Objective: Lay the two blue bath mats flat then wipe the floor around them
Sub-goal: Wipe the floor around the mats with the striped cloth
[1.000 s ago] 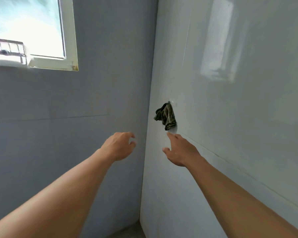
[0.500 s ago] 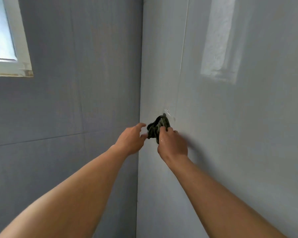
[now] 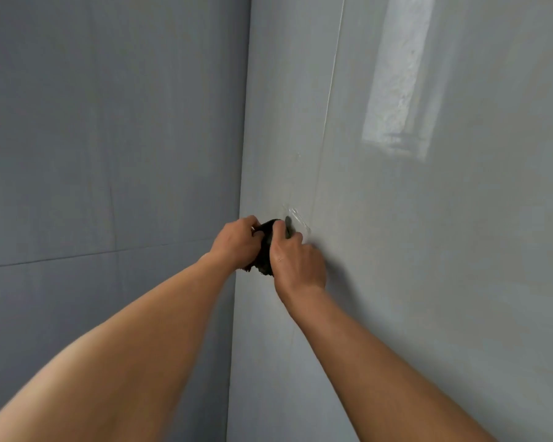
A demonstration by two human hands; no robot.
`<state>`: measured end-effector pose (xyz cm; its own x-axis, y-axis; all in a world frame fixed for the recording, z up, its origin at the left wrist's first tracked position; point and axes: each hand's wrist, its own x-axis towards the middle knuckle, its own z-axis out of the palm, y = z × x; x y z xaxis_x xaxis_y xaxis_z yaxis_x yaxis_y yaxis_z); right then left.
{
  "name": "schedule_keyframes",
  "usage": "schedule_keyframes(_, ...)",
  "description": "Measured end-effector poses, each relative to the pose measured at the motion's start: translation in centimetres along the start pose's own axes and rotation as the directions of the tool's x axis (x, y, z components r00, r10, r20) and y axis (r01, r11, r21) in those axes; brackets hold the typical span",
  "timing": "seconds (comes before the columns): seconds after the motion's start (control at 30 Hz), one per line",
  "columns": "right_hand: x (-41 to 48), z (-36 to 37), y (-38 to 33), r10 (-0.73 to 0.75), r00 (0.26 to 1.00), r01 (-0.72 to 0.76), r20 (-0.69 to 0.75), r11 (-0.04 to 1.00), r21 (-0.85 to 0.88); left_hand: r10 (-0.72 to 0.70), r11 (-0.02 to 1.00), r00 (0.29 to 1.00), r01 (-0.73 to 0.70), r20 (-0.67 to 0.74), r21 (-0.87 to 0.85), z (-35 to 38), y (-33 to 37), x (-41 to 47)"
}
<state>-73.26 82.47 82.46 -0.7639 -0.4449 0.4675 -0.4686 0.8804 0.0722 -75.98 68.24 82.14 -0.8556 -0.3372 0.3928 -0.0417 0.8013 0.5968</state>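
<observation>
Hands point(image 3: 237, 242) point(image 3: 296, 264) bunch dark, perhaps woven cloth point(image 3: 266, 250).

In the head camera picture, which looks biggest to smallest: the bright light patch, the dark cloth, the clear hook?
1. bright light patch
2. dark cloth, partly covered by the left hand and right hand
3. clear hook

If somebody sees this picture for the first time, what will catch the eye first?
The left hand and the right hand grip a dark crumpled cloth near the corner of two grey walls, beside a clear plastic hook. High on the glossy right-hand wall shines a pale window reflection.
</observation>
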Motion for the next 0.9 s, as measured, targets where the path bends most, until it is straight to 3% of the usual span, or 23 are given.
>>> schedule_keyframes(0.13, -0.1, -1.5, -0.1, 0.041, 0.999, -0.04, -0.011, 0.994, 0.105, -0.008, 1.0, 0.999, 0.007, -0.047, -0.01, -3.6, -1.1, -1.3)
schedule_keyframes(0.27, -0.9, -3.2, -1.7, 0.034, 0.996, -0.056, 0.078, 0.95, 0.308, -0.001, 0.999, 0.998, 0.004, -0.063, 0.04, -8.2, -2.6, -4.5)
schedule_keyframes(0.37, -2.1, -4.0, -3.9, 0.005, 0.99, -0.053, 0.139, 0.939, 0.341, -0.018, 0.996, 0.998, 0.023, -0.062, 0.084, -11.9, -4.2, -8.4)
schedule_keyframes(0.53, -6.2, -5.1, -10.1, -0.117, 0.96, -0.003, 0.254, 0.904, 0.427, -0.083, 0.975, 0.992, 0.1, -0.097, 0.196, -17.9, -9.0, -17.0)
schedule_keyframes(0.9, -17.7, -4.4, -26.9, -0.396, 0.827, 0.0, 0.399, 0.71, 0.704, -0.35, 0.897, 0.914, 0.39, -0.205, 0.208, -28.6, -20.9, -39.1)
